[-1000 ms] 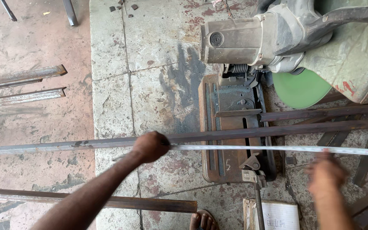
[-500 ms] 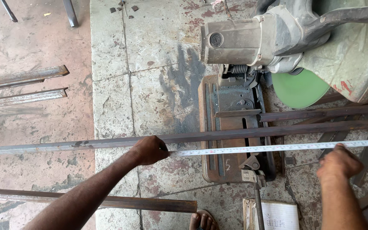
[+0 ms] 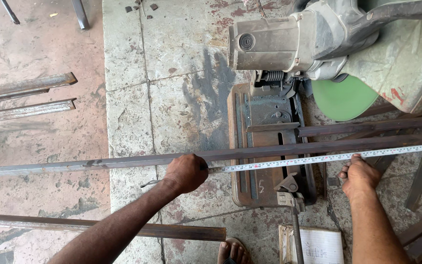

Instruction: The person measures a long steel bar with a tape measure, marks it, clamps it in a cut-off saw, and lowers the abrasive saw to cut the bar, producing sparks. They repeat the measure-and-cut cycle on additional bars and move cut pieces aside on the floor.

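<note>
Two hands are stretching a tape measure along a long steel bar on the floor.

Head view: the left hand (image 3: 186,172), clenched at centre frame, is pinning the tape measure (image 3: 328,157) against the steel bar (image 3: 94,164); the right hand (image 3: 359,175), lower right, is gripping the tape further along. The bar's long axis is running left to right across the chop saw (image 3: 269,146), touching the left hand.

Both hands (image 3: 187,172) (image 3: 359,175) closed, arms extended forward.
</note>
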